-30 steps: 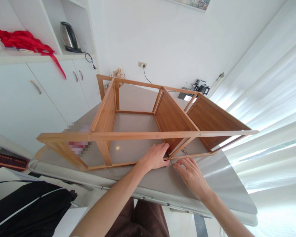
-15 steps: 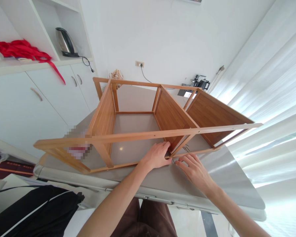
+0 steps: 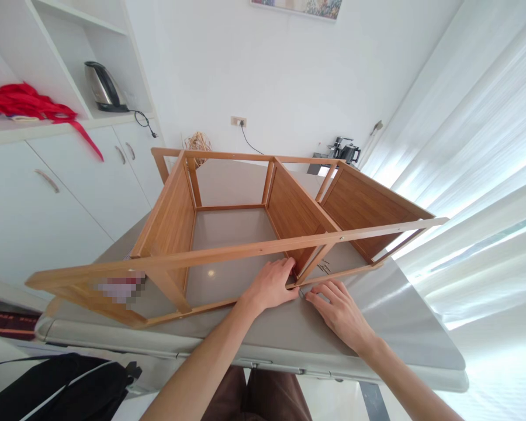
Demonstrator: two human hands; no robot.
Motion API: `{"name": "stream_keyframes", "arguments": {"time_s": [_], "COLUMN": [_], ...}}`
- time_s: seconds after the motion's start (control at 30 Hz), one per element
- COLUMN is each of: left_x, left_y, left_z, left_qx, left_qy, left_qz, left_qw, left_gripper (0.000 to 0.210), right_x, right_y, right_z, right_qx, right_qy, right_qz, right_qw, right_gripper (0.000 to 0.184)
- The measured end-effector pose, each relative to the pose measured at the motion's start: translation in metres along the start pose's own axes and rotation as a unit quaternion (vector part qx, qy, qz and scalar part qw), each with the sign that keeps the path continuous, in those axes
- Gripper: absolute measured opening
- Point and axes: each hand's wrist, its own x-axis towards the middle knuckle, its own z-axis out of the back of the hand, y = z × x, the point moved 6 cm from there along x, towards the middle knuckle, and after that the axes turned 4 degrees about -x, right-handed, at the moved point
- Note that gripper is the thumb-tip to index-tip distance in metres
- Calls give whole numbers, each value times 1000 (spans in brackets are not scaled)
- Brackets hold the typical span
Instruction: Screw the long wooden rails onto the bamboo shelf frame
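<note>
A wooden shelf unit (image 3: 245, 245) lies on its side on a grey tabletop (image 3: 263, 333), its shelf panels standing upright. My left hand (image 3: 272, 283) is closed around the near lower rail, where the middle shelf panel (image 3: 300, 213) meets it, with the fingers inside the frame. Just right of it, my right hand (image 3: 335, 307) pinches a small thin metal piece, which looks like a screw (image 3: 302, 292), close to the outer face of the rail. Several loose screws (image 3: 324, 267) lie on the tabletop inside the frame, beyond my right hand.
A blurred-out item (image 3: 118, 287) sits under the left end of the frame. White cabinets (image 3: 70, 175) with a kettle (image 3: 103, 88) and red cloth (image 3: 26, 104) stand at left. A black bag (image 3: 56, 386) is at lower left. Curtains (image 3: 477, 175) hang at right.
The view has shifted, so the scene sits a little lower and further left. My left hand keeps its grip; my right hand stays beside the rail with the metal piece.
</note>
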Motion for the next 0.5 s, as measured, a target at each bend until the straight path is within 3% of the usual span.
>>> {"name": "stream_keyframes", "arguments": {"time_s": [0.5], "left_x": [0], "left_y": [0], "left_z": [0], "left_qx": [-6], "left_qy": [0], "left_qz": [-4], "left_qw": [1000], "left_gripper": [29], "right_x": [-3], "right_y": [0], "right_z": [-2], "right_qx": [42], "right_qy": [-16], "right_qz": [-38], "right_qw": [998], "right_gripper": [17]}}
